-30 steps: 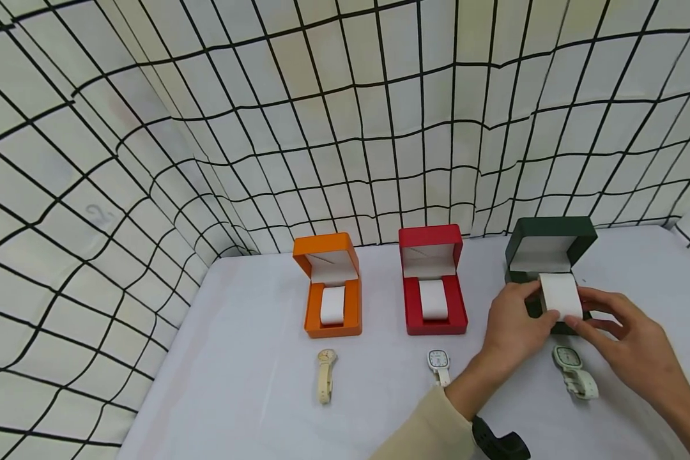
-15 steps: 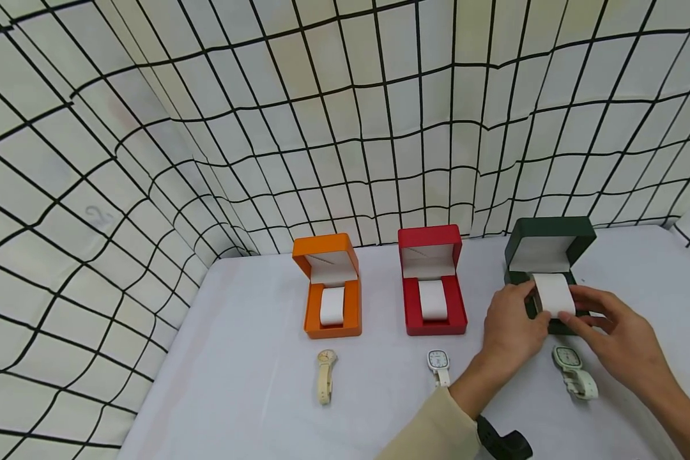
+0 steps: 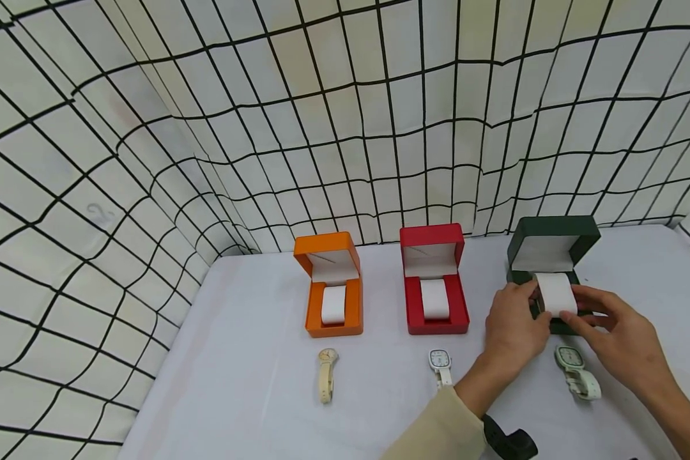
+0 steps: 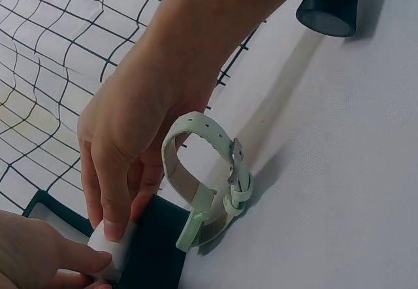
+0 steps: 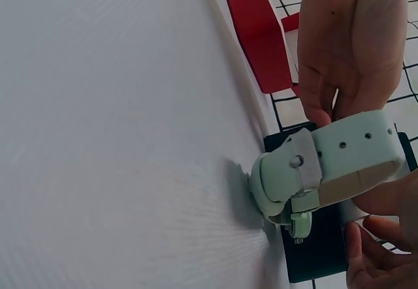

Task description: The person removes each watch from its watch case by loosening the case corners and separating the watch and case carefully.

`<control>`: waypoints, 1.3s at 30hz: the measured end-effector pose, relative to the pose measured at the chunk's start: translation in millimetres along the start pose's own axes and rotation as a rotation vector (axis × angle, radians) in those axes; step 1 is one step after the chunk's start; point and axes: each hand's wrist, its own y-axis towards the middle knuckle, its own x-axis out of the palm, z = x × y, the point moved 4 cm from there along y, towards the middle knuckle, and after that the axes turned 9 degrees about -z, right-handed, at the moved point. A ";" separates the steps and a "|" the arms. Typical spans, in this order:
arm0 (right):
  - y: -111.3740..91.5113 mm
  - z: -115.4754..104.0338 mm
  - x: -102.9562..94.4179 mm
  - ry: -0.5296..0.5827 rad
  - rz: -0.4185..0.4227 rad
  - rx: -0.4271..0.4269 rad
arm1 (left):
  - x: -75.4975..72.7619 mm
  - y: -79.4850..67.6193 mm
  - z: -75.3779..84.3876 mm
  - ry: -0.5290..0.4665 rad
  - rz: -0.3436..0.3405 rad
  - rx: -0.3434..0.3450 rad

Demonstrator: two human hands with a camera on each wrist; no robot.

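Observation:
Over the open dark green watch box (image 3: 554, 225), my left hand (image 3: 513, 324) grips the left side of a white watch cushion (image 3: 556, 294). My right hand (image 3: 627, 332) pinches the same cushion from the right, thumb at its near edge. The cushion sits in or just at the mouth of the box; its underside is hidden. Just in front of the box lies a pale green watch (image 3: 577, 372) with its strap buckled in a loop. In the left wrist view that watch (image 4: 209, 178) stands near the box's front wall, apart from both hands.
To the left stand an open red watch box (image 3: 409, 319) and an open orange watch box (image 3: 314, 322), each with a white cushion inside. A white watch (image 3: 439, 364) and a cream watch (image 3: 326, 374) lie before them. Black-lined netting (image 3: 379, 115) rises behind the white table (image 3: 253, 383).
Since a second ago both hands have moved slightly left with the white cushion, lowering it a little toward the green box. Over the last half second they hold nearly still.

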 end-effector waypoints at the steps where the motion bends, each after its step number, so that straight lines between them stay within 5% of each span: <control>1: 0.1 0.0 -0.2 -0.003 0.002 0.002 | 0.5 -0.1 0.6 0.019 0.003 -0.002; 9: 3.8 -2.8 -1.9 -0.009 0.029 -0.021 | 3.3 0.5 5.1 0.169 0.048 0.046; 25: 5.3 -5.8 0.0 -0.103 0.039 -0.067 | 8.9 5.6 -0.2 0.166 0.042 0.020; 33: 7.9 -4.5 -0.8 -0.100 0.054 -0.077 | 10.1 5.5 2.8 0.258 0.008 -0.005; 39: 8.0 -3.2 -2.4 -0.091 0.038 -0.041 | 6.5 1.1 4.8 0.251 -0.079 -0.021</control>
